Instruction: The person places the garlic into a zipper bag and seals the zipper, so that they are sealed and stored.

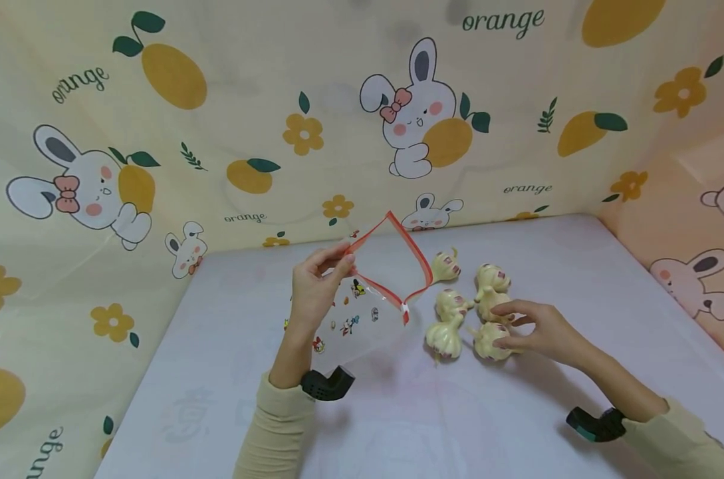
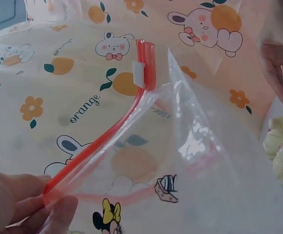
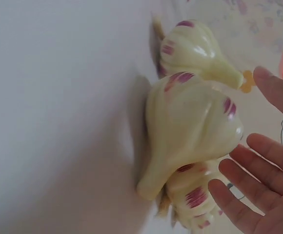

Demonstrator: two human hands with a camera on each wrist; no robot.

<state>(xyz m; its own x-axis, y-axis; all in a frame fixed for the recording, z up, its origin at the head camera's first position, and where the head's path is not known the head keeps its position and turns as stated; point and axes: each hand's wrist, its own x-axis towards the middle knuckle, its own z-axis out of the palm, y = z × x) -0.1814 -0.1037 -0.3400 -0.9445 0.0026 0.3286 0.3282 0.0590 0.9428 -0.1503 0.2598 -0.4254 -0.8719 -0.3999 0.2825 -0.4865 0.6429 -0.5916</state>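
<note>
My left hand [image 1: 318,283] pinches the rim of a clear plastic slider bag [image 1: 351,324] with cartoon prints. The bag's red zip edge [image 1: 414,249] is spread into a wide diamond-shaped mouth. In the left wrist view, thumb and fingers hold one end of that red strip, and a white slider [image 2: 138,74] sits at its far end. To the right of the bag lie several pale garlic bulbs [image 1: 443,340] with purple streaks. My right hand [image 1: 538,329] reaches over the nearest right bulb [image 1: 490,341]; the right wrist view shows its fingers extended and spread beside the garlic [image 3: 192,117].
A white-covered table [image 1: 218,399] carries everything. Behind it hangs a cream cloth backdrop [image 1: 338,86] printed with rabbits and oranges, and a similar cloth borders the right side. Another garlic bulb [image 1: 446,267] lies at the back, close to the bag's right corner.
</note>
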